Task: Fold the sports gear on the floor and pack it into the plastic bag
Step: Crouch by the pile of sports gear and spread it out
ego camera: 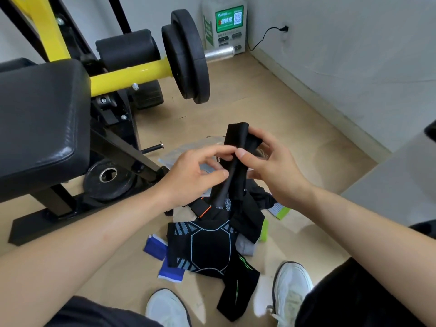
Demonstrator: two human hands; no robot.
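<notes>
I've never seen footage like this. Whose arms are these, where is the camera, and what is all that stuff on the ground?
There is no machine here. A person wears a wide-angle camera on the head, so you look down along their own arms. The left hand and right hand both pinch a black sleeve, held up above the floor. Beneath the hands lies a clear plastic bag. Nearer the white shoes is a pile of gear, including a patterned knee support and blue wristbands. On the left stands a weight bench with black weight plates.
</notes>
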